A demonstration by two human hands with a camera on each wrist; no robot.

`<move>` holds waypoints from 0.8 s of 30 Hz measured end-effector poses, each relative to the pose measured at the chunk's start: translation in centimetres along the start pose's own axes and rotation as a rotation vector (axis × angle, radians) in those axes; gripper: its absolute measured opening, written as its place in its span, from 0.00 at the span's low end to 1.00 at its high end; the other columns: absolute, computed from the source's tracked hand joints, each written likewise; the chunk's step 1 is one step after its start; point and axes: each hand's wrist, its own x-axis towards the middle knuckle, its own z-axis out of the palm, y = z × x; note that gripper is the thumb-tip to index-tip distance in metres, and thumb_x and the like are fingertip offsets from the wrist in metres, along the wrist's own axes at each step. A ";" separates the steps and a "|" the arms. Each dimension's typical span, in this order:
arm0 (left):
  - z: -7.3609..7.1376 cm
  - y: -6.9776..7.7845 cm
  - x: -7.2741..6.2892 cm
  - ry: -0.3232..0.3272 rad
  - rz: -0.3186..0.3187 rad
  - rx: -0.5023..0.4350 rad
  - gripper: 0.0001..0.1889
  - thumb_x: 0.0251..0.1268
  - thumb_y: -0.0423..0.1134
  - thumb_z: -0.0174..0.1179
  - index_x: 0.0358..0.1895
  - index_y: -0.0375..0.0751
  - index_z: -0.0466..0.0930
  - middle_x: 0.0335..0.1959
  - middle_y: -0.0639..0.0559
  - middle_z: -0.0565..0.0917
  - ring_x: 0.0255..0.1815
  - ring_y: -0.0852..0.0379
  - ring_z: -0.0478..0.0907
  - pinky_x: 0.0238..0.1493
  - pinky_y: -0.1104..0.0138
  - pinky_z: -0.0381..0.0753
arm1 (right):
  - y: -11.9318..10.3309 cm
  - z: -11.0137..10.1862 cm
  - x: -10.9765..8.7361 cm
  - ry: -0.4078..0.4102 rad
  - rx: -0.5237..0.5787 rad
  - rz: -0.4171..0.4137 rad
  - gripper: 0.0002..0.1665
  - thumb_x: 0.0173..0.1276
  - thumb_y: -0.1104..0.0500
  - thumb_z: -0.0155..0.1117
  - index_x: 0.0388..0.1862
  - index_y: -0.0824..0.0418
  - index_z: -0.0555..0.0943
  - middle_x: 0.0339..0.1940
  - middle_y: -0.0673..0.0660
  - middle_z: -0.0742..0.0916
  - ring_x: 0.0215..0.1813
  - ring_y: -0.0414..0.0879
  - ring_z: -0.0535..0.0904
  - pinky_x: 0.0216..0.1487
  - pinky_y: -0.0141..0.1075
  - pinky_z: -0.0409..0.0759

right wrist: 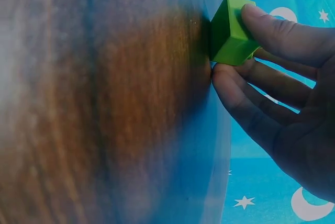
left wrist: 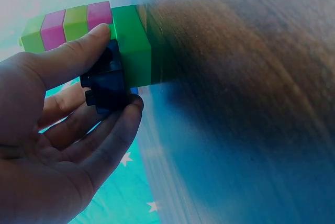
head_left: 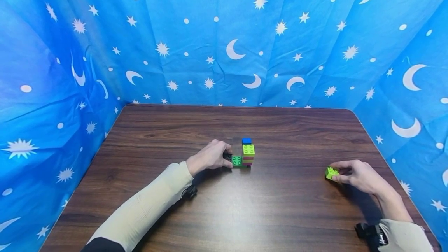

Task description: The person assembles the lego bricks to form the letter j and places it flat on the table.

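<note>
Near the table's middle, my left hand (head_left: 211, 155) grips a black toy brick (left wrist: 107, 88) between thumb and fingers. Right against the black brick is a green brick (head_left: 237, 161), low on the table. From the green brick's right end rises a stack of alternating lime and pink bricks (head_left: 248, 154), a lime one on top. A blue brick (head_left: 246, 140) shows just behind that stack. Far to the right, my right hand (head_left: 360, 176) pinches a lime-green brick (right wrist: 234, 30) by its sides, close over the tabletop.
The dark wood-grain table (head_left: 280, 205) has rounded far corners. Blue cloth (head_left: 224, 30) printed with white moons and stars hangs behind it and along both sides. Black wrist cameras (head_left: 189, 191) are strapped over the pale sleeves.
</note>
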 end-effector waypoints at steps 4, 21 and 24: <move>0.0 0.0 -0.1 0.001 -0.004 0.001 0.20 0.52 0.49 0.74 0.46 0.46 0.85 0.42 0.55 0.86 0.41 0.59 0.80 0.47 0.64 0.80 | -0.2 0.0 0.3 0.028 -0.034 -0.007 0.23 0.60 0.52 0.72 0.50 0.64 0.84 0.38 0.55 0.88 0.37 0.41 0.81 0.32 0.32 0.77; -0.1 -0.1 0.0 0.003 -0.010 0.019 0.19 0.49 0.50 0.75 0.44 0.47 0.85 0.35 0.58 0.85 0.33 0.62 0.77 0.39 0.68 0.78 | -3.3 -0.5 2.7 0.283 -0.008 -0.228 0.18 0.58 0.57 0.75 0.48 0.60 0.85 0.38 0.55 0.88 0.35 0.28 0.77 0.32 0.27 0.78; -0.1 -0.1 0.0 0.001 -0.005 0.015 0.20 0.49 0.50 0.75 0.44 0.47 0.85 0.35 0.57 0.85 0.33 0.62 0.77 0.38 0.69 0.77 | -4.2 -0.8 3.3 0.303 0.009 -0.282 0.18 0.57 0.59 0.75 0.47 0.60 0.85 0.39 0.55 0.88 0.35 0.28 0.79 0.33 0.25 0.78</move>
